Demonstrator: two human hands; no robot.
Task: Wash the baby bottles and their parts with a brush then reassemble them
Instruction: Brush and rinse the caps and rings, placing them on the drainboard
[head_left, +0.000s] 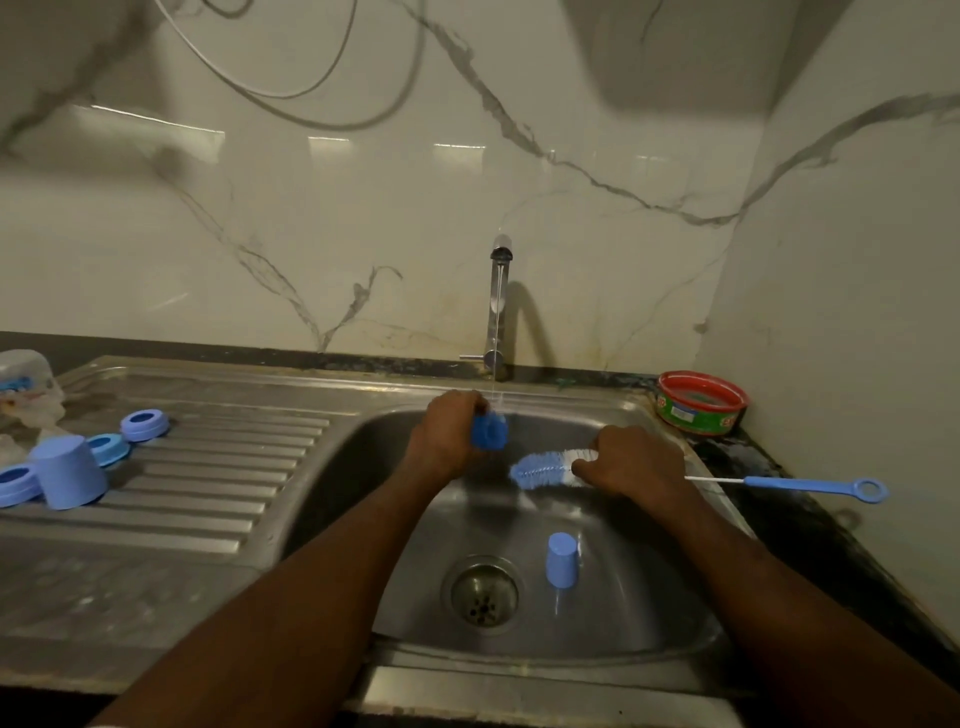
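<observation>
My left hand (445, 434) grips a blue bottle cap (489, 431) under the thin stream of water from the tap (498, 306), over the steel sink (649, 613). My right hand (631, 467) holds the bottle brush (543, 470) near its blue and white bristles; its blue handle (815, 487) sticks out to the right over the counter. A second blue cap (562, 560) stands in the basin beside the drain (484, 592). On the drainboard at the left lie a third blue cap (70, 478) and several blue screw rings (145, 425).
A red and green soap tub (701, 402) sits on the dark counter right of the sink. A clear bottle and plastic wrapping (23, 384) lie at the far left edge. The marble wall stands close behind the tap.
</observation>
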